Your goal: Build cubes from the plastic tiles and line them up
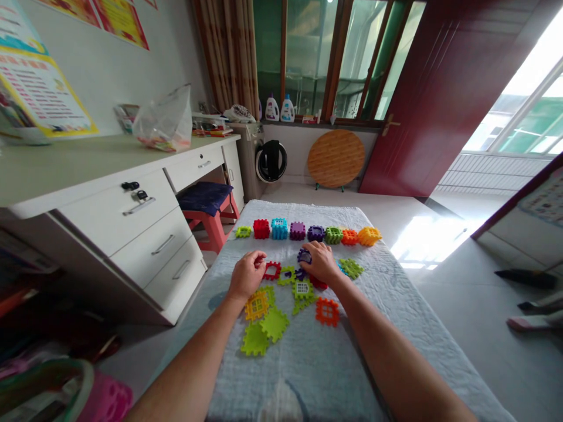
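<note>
My right hand grips a purple interlocking plastic block piece, with the fingers over its right side. Under and beside that hand lie another dark purple piece and a partly hidden red piece. My left hand has its fingers curled in, and nothing shows between them. Just right of it lies a red square frame piece. Closer to me are a yellow window piece, lime green pieces, a green window piece and an orange window piece.
Stacks of block pieces sorted by colour, among them a red stack and a yellow stack, line the far side of the cloth-covered table. Green pieces lie beyond my right wrist. A white desk and a stool stand left.
</note>
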